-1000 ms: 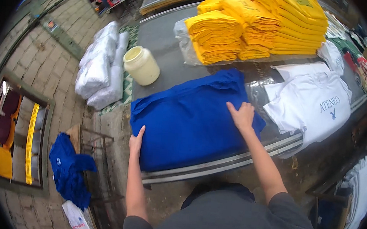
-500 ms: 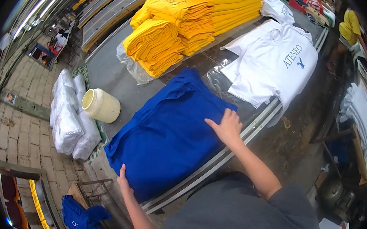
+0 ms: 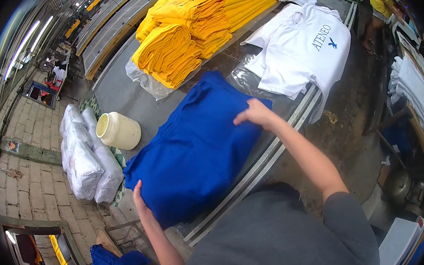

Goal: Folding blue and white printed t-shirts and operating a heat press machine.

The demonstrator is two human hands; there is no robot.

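A wide blue cloth garment [image 3: 191,141], loosely layered and wrinkled, lies on the grey table in front of me. My right hand [image 3: 254,114] is at its far right corner, fingers bent down and pinching the fabric. My left hand [image 3: 142,200] holds the near left edge; one digit shows along the side, while the others are hidden by the cloth. Beyond the garment sit folded yellow shirts [image 3: 166,49] in stacks. Right of them, white printed shirts [image 3: 298,49] lie spread near the table's edge, next to clear plastic [image 3: 246,80].
A cream plastic jar [image 3: 122,131] stands left of the garment. White plastic-wrapped bundles [image 3: 83,159] are at the table's left side. A metal rail [image 3: 256,173] runs along the near edge. More blue cloth [image 3: 117,260] hangs low at left. Another person [image 3: 378,16] stands far right.
My right hand has gone from spread fingers on the garment's right edge to a closed grip at its corner. The garment's surface has shifted and bulged. My left hand stays at its edge.
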